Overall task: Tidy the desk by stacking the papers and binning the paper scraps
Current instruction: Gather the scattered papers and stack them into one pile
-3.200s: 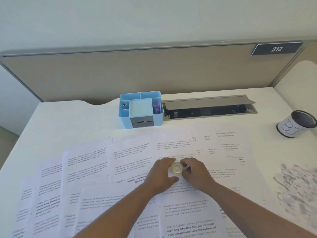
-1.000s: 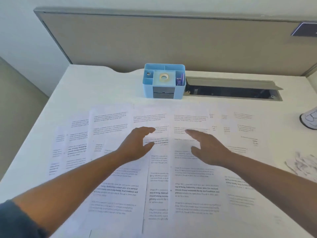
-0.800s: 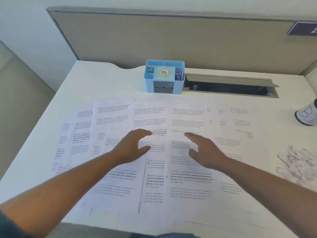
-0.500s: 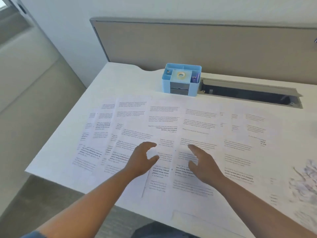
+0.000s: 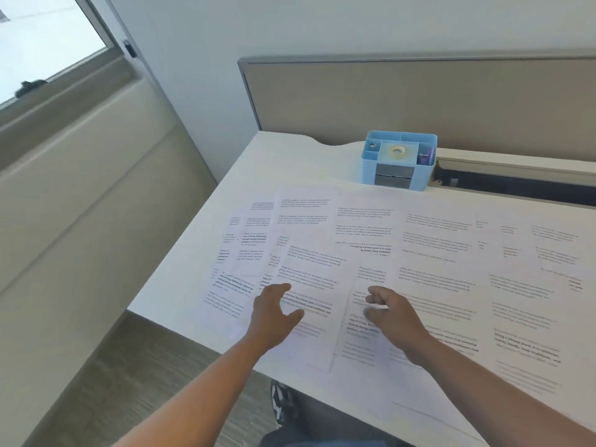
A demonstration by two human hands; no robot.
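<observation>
Several printed paper sheets (image 5: 432,253) lie spread and overlapping across the white desk (image 5: 290,162). My left hand (image 5: 274,312) hovers over the sheets near the front left edge, its fingers loose and spread, holding nothing. Just to its right, my right hand (image 5: 392,312) is above another sheet with its fingers loosely curled and nothing in them. Whether either hand touches the paper I cannot tell. The paper scraps and the bin are out of view.
A blue desk organiser (image 5: 398,161) with a tape roll (image 5: 396,151) in it stands at the back. Right of it runs a cable tray slot (image 5: 516,185). A beige partition (image 5: 419,98) closes the desk's back. The desk's left edge drops to the floor (image 5: 96,382).
The tape roll I held earlier now sits in the organiser. My view has swung to the left, and both hands have shifted toward the sheets at the desk's left front, the right fingers curling.
</observation>
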